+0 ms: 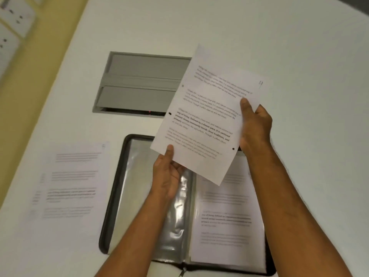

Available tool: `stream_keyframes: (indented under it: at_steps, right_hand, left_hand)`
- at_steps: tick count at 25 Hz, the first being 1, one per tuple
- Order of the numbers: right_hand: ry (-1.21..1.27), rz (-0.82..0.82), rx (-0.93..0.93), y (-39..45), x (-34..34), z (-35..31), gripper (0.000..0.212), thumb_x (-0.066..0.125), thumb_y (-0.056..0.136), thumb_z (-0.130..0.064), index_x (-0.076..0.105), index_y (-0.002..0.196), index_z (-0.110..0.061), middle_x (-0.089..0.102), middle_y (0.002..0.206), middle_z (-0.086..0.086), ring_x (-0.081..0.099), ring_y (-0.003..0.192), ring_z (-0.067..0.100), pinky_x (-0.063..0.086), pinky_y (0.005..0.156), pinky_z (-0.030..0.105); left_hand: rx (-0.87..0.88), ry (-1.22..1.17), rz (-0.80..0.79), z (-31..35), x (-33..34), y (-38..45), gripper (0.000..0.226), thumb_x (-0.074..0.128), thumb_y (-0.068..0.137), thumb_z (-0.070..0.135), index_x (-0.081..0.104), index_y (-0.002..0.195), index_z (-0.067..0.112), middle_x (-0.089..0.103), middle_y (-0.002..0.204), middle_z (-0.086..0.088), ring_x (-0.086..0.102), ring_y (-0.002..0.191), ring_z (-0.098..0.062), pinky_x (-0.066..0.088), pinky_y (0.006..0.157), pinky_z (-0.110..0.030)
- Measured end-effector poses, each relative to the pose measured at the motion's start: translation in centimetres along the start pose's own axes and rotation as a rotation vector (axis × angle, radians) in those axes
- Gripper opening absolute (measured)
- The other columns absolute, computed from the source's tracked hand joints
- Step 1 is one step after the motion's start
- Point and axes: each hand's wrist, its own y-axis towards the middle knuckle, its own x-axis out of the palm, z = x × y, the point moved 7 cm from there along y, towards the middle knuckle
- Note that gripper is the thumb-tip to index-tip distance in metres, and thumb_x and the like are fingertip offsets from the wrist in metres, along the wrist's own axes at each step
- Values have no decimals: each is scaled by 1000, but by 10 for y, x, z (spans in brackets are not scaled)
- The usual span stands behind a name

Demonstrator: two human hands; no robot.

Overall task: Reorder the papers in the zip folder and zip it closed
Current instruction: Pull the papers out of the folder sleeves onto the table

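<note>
A black zip folder (pixel 113 206) lies open on the white table, clear plastic sleeves on its left half and a printed sheet (pixel 225 220) on its right half. Above the folder I hold a printed, hole-punched sheet (pixel 207 116) tilted in the air. My left hand (pixel 169 174) pinches its lower left corner with the thumb on top. My right hand (pixel 255 126) grips its right edge, thumb on the printed face. Another printed sheet (pixel 69 182) lies flat on the table left of the folder. The folder's zip pull (pixel 182 271) hangs at the near edge.
A grey cable hatch (pixel 139 82) is set into the white table (pixel 299 47) behind the folder. A yellow wall with white sockets (pixel 18 19) runs along the far left. The table's curved edge shows at the top right.
</note>
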Motion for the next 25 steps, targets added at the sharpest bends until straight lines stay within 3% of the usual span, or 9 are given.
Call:
stream_keyframes:
  at_steps: [3,7,11,15,21,25]
  right_hand:
    - [-65,-60,13,-31,30,31,11,70,99,-21,73,106,-13,79,103,-1,76,95,16,61,79,29]
    - [-172,-149,-3,-87,87,85,15,67,101,-22,72,110,-11,78,104,-3,74,88,3,58,77,21]
    - [-306,-279,62,-152,143,154,17,68,99,-29,69,113,-19,78,106,-6,76,93,11,63,83,33]
    - [-408,-413,88,-216,186,208,12,64,101,-18,61,111,-26,75,104,-7,76,91,13,63,72,27]
    - [-586,-568,21,-258,210,264,53,58,103,-11,43,150,-31,64,119,-11,70,100,11,63,77,25]
    - [-740,-638,-109,-269,208,269,49,57,103,-10,49,148,-28,52,135,-12,66,101,4,62,86,27]
  left_hand:
    - [60,44,57,23,-44,-29,26,57,101,9,61,127,9,74,116,-16,74,98,-25,62,85,-45]
    - [128,99,247,52,-131,-59,18,59,101,10,66,118,13,78,105,-12,75,88,-23,64,71,-36]
    - [134,74,426,86,-221,-84,11,63,100,13,69,106,8,75,93,-14,71,78,-24,62,66,-34]
    - [183,99,462,123,-293,-100,26,60,102,20,64,128,19,77,113,-8,75,99,-25,63,77,-36]
    - [159,120,640,147,-365,-96,10,60,103,21,67,111,21,78,108,-7,76,94,-24,64,70,-36]
    - [155,177,697,148,-385,-92,17,62,102,25,66,112,11,77,107,-10,76,94,-28,64,66,-36]
